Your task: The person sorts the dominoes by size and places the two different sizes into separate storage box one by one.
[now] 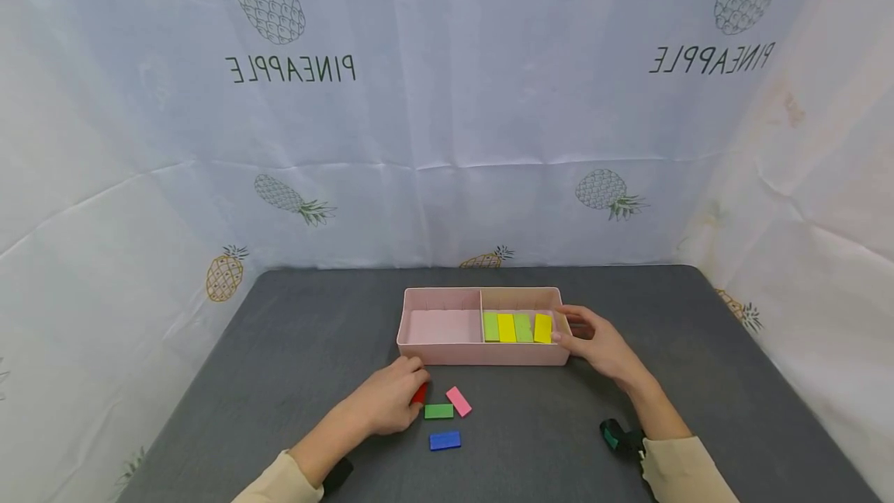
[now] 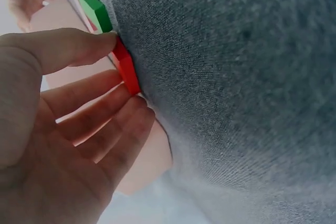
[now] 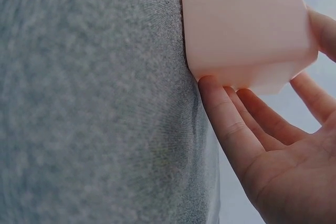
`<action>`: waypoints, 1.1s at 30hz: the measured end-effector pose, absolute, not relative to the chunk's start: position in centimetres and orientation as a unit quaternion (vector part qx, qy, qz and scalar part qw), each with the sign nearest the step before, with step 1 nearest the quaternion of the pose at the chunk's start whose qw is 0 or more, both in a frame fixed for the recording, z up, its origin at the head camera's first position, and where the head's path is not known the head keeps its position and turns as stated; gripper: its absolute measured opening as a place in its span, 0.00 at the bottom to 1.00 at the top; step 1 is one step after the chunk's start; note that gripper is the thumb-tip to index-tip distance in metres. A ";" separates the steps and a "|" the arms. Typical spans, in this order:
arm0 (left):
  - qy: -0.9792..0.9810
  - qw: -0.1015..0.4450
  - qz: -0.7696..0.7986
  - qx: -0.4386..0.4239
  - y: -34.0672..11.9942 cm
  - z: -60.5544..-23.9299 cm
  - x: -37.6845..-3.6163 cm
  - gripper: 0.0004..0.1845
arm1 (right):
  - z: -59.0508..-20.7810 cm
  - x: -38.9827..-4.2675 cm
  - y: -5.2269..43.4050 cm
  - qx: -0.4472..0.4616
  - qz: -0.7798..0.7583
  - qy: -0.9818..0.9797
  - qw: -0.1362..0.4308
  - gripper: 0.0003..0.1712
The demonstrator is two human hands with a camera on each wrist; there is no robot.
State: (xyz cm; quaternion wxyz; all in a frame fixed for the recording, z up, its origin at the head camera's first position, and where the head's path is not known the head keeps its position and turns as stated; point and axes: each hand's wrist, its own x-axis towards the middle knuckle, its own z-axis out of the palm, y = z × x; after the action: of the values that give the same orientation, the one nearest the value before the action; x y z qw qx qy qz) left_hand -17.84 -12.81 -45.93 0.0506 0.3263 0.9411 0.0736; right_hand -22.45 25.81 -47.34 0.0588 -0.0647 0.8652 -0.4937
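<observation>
Gripping the red block [image 1: 419,394] seems to be the step in hand: it is pinched between the thumb and fingertips of the left hand [image 1: 388,399], with the green block [image 1: 438,411] just beside the thumb and the pink box [image 1: 482,355] ahead of the fingers. The box's end is held by spread fingers of the right hand [image 1: 602,344]. A lift clear of the green block seems called for.
</observation>
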 end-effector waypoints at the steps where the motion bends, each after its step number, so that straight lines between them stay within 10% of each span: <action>1: 0.942 0.052 0.074 0.324 -12.8 -45.9 -17.8 0.20 | -47.3 -22.5 25.8 -0.065 -0.495 0.865 0.059 0.38; 33: 0.913 -0.113 0.030 0.390 -10.9 -40.5 -20.4 0.20 | -47.5 -22.4 26.0 -0.071 -0.500 0.861 0.058 0.39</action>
State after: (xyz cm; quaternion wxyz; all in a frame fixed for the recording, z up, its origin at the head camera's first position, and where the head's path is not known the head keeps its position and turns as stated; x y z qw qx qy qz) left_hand -20.41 -10.94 -40.54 -0.1132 0.3901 0.9133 0.0305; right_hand -22.42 25.97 -47.53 0.0576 -0.0709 0.8610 -0.5004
